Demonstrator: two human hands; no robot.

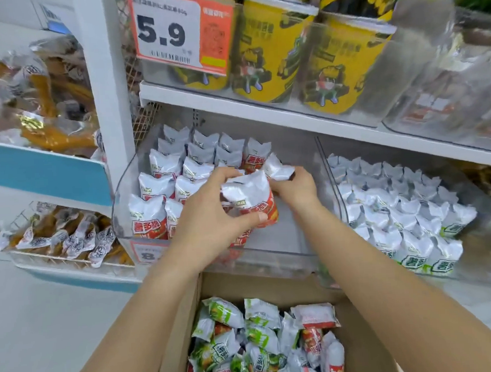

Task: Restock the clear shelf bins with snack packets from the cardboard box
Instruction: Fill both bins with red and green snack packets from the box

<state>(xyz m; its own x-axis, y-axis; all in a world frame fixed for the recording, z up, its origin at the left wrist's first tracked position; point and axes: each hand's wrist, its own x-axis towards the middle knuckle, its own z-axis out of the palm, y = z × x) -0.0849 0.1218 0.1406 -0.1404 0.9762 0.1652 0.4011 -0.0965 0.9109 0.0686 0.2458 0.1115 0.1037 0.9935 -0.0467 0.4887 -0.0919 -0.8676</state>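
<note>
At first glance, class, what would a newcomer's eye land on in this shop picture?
First the two hands at centre, the left hand gripping a red packet and the right hand pinching another over the left bin. Then the big 5.9 price tag and the yellow cups above. Below, the cardboard box holds mixed red and green packets.

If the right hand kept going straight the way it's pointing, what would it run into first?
The right hand, pinching a white foil packet, points up-left into the clear plastic bin. It would probably meet the upright red-and-white snack packets at the back first, though depth is hard to judge.
</note>
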